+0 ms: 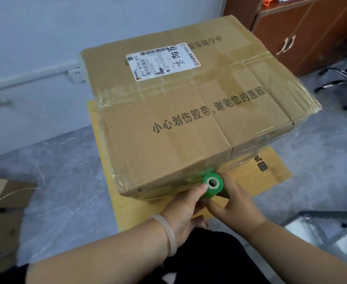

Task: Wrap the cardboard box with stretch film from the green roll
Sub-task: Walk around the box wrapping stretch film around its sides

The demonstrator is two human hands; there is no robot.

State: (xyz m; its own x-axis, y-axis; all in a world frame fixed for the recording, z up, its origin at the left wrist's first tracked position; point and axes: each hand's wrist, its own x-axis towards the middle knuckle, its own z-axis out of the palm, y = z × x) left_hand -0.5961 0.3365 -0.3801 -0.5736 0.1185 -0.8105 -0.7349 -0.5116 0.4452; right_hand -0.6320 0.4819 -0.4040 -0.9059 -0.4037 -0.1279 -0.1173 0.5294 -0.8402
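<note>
Head view, single frame. Green roll (212, 184) is held against the near side wall of the cardboard box (189, 119), just under its top edge. The box sits on a yellow wooden desk (270, 177).

Right hand (237, 209): fingers (227, 181) curled round the roll's right flank, thumb crossing below it; a full grip.

Left hand (180, 214): thumb pressed on the roll's left rim, other fingers tucked under and hidden; reads as a pinch.

Both hands are on the roll, so neither is nearer; the right has the fuller wrap.

Roll axis: the hollow core faces up toward the camera, roughly upright and parallel to the box wall. That wall lies directly beyond the fingers, touching the roll or nearly so.

Green blur between roll and cardboard, probably film tacked on; cannot confirm.

Judgement: the next pass runs sideways along this wall with the axis kept upright. Direction cannot be told.
</note>
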